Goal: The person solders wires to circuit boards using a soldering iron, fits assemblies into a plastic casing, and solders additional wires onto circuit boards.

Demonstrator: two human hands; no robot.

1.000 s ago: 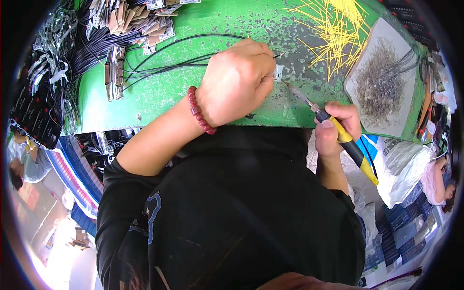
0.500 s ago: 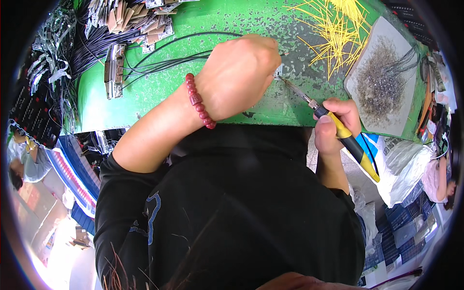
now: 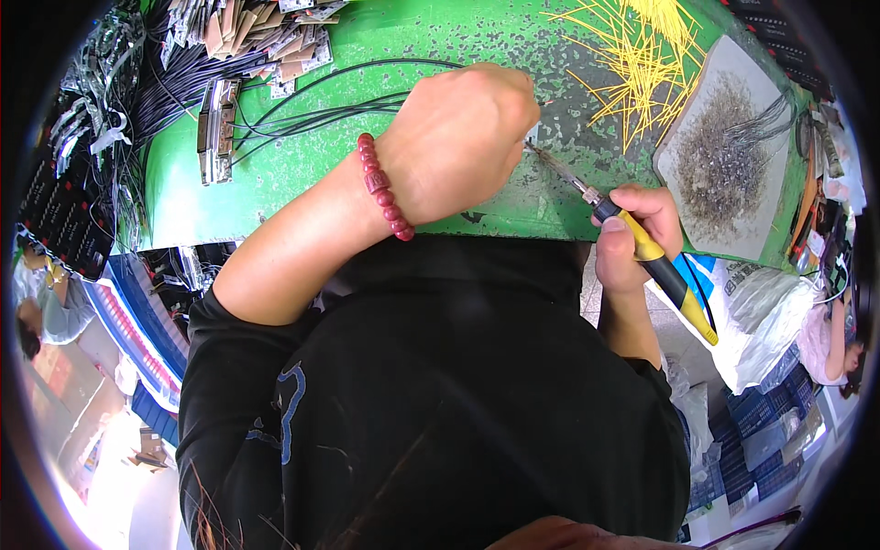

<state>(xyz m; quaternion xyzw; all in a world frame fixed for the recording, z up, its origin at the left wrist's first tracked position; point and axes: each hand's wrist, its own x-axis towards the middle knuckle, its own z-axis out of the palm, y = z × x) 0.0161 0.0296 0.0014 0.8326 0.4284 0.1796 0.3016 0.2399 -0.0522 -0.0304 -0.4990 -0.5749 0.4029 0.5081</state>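
My right hand (image 3: 639,229) grips a yellow and black soldering iron (image 3: 658,260) like a pen. The iron's tip points up and left, close to the fingertips of my left hand (image 3: 463,142). That hand is closed over the green tabletop, its back toward me and its fingertips hidden. A small whitish piece (image 3: 532,135) peeks out beside them, too little of it showing to name. Thin black cables (image 3: 344,108) run from the left and vanish under the left hand. A bracelet of dark red beads (image 3: 378,183) circles my left wrist.
On the green tabletop (image 3: 302,197), a metal block (image 3: 217,131) sits left by the cables. Small boards with black cables (image 3: 275,50) pile up far left. Yellow wires (image 3: 646,69) lie far right, near a pale board (image 3: 765,197) covered with dark bits. Another person's arm (image 3: 836,344) shows at the right rim.
My left hand has shifted slightly to the right. The soldering iron's tip has moved a little up and left, nearer the whitish piece. Both hands keep their grip.
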